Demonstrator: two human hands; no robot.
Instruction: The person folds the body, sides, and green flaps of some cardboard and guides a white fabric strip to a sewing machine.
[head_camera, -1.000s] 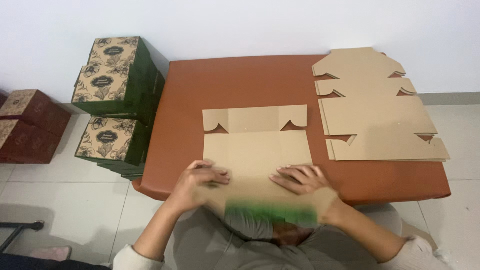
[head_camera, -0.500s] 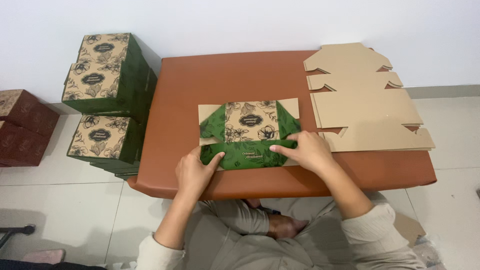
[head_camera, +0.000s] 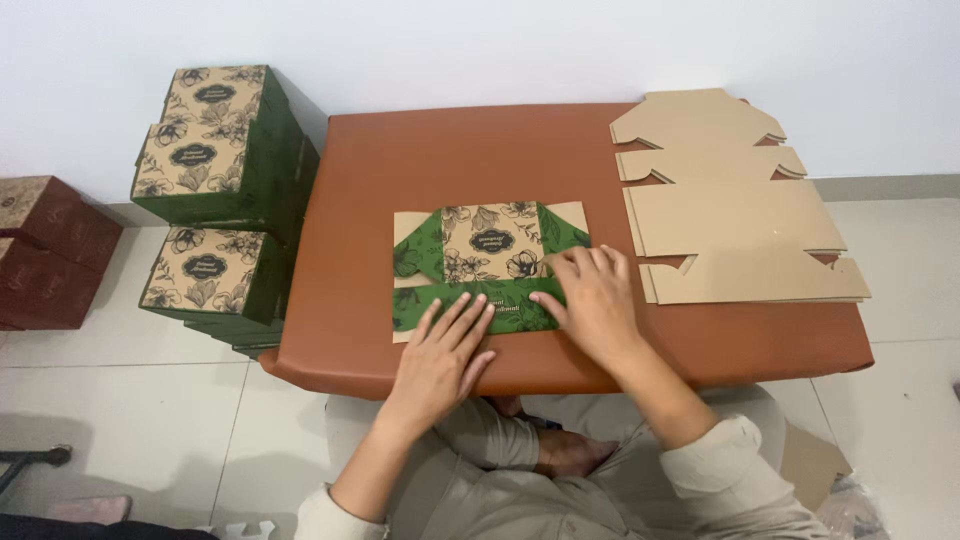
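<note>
Both palms are pressing flat, gripping nothing: left hand (head_camera: 440, 360) and right hand (head_camera: 590, 300) are pinning the green printed box blank (head_camera: 480, 265) down, creasing its fold on the brown table (head_camera: 420, 150).

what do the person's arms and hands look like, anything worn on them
Both hands are bare: no gloves, rings or watch show on the left hand or the right hand. The forearms are uncovered, with pale cream sleeves pushed up toward the elbows. No markings show on them.

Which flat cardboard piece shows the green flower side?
The folded box blank under both hands; it shows green flower print, while the stack of flat blanks on the table's right shows plain brown.
</note>
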